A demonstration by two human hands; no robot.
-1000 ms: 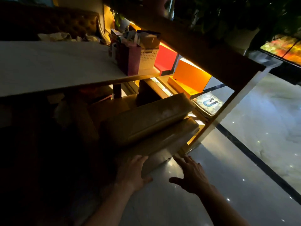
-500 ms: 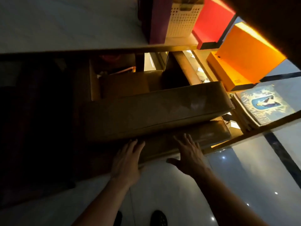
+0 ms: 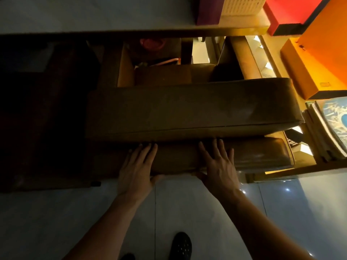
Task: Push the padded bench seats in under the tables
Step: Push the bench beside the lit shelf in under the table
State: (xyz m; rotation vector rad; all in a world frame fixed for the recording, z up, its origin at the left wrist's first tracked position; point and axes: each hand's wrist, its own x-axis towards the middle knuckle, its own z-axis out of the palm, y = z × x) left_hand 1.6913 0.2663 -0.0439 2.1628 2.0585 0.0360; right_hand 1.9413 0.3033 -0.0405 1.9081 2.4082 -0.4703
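Two brown padded bench seats lie stacked below the table edge (image 3: 131, 31). The upper bench seat (image 3: 191, 107) is long and sits further in. The lower bench seat (image 3: 259, 154) sticks out toward me beneath it. My left hand (image 3: 137, 166) lies flat on the lower seat's front face, fingers spread, fingertips at the seam under the upper seat. My right hand (image 3: 219, 164) presses flat on the same face further right. Neither hand grips anything. The left end of the benches is lost in shadow.
A third brown seat (image 3: 176, 74) and a cardboard box (image 3: 125, 68) sit deeper under the table. Orange box (image 3: 319, 61), red box (image 3: 289, 14) and stacked books (image 3: 330, 126) fill the right. A purple box (image 3: 208, 10) stands on the tabletop. My black shoe (image 3: 181, 244) is on the glossy floor.
Both hands have gone from hovering off the lower bench seat to lying flat against its front face. My head has tipped down and closer, bringing my shoe into view.
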